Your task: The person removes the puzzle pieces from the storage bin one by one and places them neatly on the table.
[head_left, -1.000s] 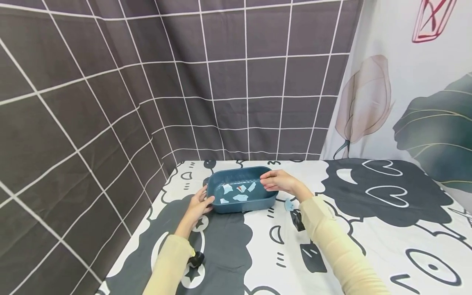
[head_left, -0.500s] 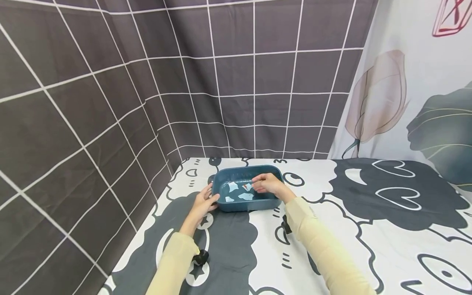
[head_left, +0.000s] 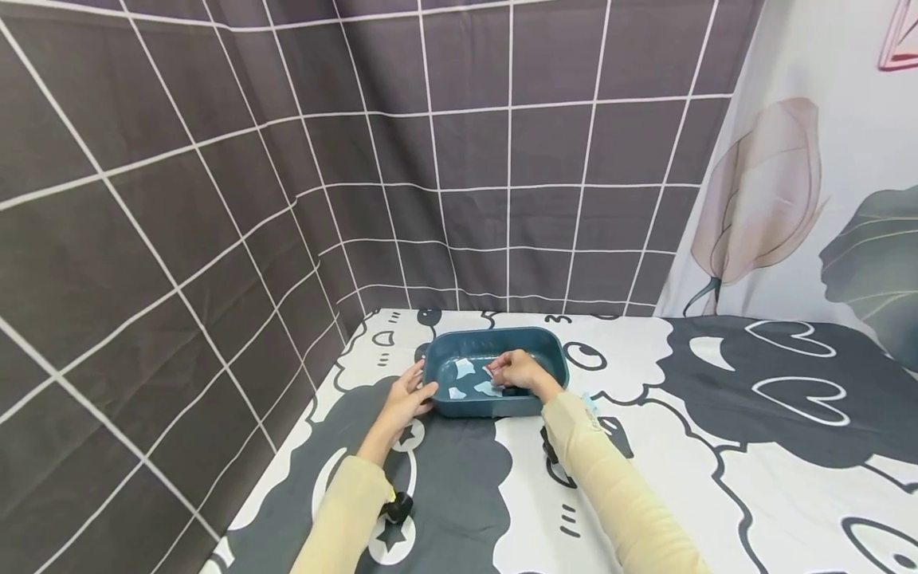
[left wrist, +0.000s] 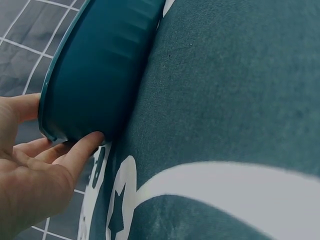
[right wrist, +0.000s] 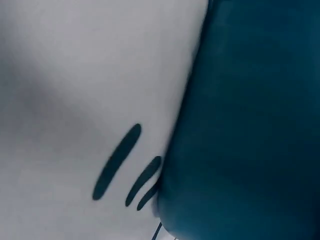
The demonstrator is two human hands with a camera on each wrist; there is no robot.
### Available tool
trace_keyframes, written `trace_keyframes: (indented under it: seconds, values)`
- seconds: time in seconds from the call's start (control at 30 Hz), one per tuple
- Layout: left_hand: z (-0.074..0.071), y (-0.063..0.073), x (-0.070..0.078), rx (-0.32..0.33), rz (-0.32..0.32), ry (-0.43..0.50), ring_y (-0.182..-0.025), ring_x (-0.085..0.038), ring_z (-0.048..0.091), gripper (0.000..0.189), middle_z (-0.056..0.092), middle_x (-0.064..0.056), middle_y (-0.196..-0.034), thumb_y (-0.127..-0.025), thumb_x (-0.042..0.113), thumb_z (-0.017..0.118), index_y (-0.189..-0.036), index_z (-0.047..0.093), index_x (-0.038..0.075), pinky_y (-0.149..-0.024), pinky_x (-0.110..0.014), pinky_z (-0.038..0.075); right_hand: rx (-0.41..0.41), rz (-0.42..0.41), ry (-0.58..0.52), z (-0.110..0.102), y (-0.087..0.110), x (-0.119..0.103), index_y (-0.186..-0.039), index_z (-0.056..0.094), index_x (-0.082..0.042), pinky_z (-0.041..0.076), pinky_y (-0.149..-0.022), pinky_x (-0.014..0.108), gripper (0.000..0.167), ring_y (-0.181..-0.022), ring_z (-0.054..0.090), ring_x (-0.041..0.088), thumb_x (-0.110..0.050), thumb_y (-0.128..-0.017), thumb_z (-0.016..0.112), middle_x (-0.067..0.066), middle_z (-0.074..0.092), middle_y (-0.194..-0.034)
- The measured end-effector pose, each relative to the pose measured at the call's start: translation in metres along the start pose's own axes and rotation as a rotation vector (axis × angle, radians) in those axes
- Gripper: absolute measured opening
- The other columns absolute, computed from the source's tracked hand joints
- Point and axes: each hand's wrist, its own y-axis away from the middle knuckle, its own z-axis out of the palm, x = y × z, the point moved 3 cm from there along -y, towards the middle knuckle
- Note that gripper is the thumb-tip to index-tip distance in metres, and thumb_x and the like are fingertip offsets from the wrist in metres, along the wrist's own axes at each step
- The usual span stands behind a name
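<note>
A dark blue plastic tub [head_left: 473, 408] stands on the patterned cloth, with several pale blue, torn-looking scraps inside. My left hand [head_left: 407, 399] grips its near left corner, the thumb against the front wall; in the left wrist view the fingers [left wrist: 31, 104] reach round the end. My right hand [head_left: 522, 373] is down inside the tub's right half. Its curled fingertips pinch at a scrap with a reddish mark [head_left: 490, 370], mostly hidden by the hand. Other scraps lie at the left [head_left: 464, 367], front left [head_left: 457, 393] and front middle [head_left: 488, 388]. The right wrist view has only tub wall [right wrist: 245, 125] and cloth.
Outside the tub, a pale blue scrap [head_left: 590, 403] lies on the cloth [head_left: 645, 478] just past the right forearm. Dark gridded curtain [head_left: 473, 159] hangs behind and to the left. A white curtain with flower prints [head_left: 760, 191] hangs at the right.
My right hand has come in from the tub's right rim and lowered to the reddish-marked scrap. The left hand keeps its hold on the corner. The head view has shifted slightly left.
</note>
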Motion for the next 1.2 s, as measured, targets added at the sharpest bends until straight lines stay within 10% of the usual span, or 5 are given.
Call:
trace_keyframes:
  seconds: [0.27,0.5,0.67,0.93,1.2]
  values:
    - [0.004,0.002,-0.002,-0.014,0.005,-0.001,-0.136,-0.044,0.045,0.061,0.03,-0.028,-0.155,-0.099,0.011,0.053,-0.153,0.026,0.005,-0.104,-0.054,0.049,-0.027,-0.056,0.12,0.003,-0.01,0.013,-0.101,0.068,0.006,0.059,-0.071,0.023,0.027,-0.082,0.065,0.016,0.005,-0.075,0.075,0.014,0.071,-0.092]
    - [0.002,-0.001,-0.001,-0.019,0.02,0.004,-0.136,-0.044,0.045,0.061,0.03,-0.029,-0.155,-0.1,0.01,0.052,-0.154,0.024,0.005,-0.105,-0.054,0.049,-0.189,-0.285,0.137,0.01,-0.096,0.096,-0.104,0.068,-0.002,0.059,-0.07,0.023,0.036,-0.083,0.058,0.013,0.016,-0.076,0.053,0.004,0.069,-0.101]
    - [0.0,-0.001,-0.003,-0.012,0.009,0.004,-0.136,-0.043,0.044,0.061,0.031,-0.028,-0.155,-0.1,0.01,0.053,-0.154,0.024,0.005,-0.105,-0.054,0.048,-0.168,-0.308,0.202,0.017,-0.101,0.104,-0.103,0.068,0.0,0.059,-0.068,0.026,0.044,-0.08,0.057,0.015,0.019,-0.075,0.039,0.006,0.067,-0.097]
    - [0.0,-0.001,-0.006,-0.009,0.016,0.005,-0.136,-0.044,0.044,0.06,0.032,-0.029,-0.154,-0.1,0.01,0.052,-0.154,0.025,0.005,-0.105,-0.055,0.048,-0.221,-0.311,0.149,0.03,-0.187,0.189,-0.096,0.071,-0.017,0.056,-0.06,0.022,0.039,-0.078,0.058,0.011,0.012,-0.08,0.051,-0.003,0.065,-0.089]
    - [0.001,-0.002,-0.005,-0.002,0.008,0.021,-0.135,-0.043,0.046,0.062,0.032,-0.028,-0.154,-0.099,0.009,0.054,-0.154,0.026,0.006,-0.105,-0.054,0.049,-0.215,-0.337,0.218,0.025,-0.128,0.125,-0.098,0.069,-0.002,0.057,-0.067,0.026,0.026,-0.08,0.06,0.015,0.008,-0.074,0.07,0.006,0.067,-0.092]
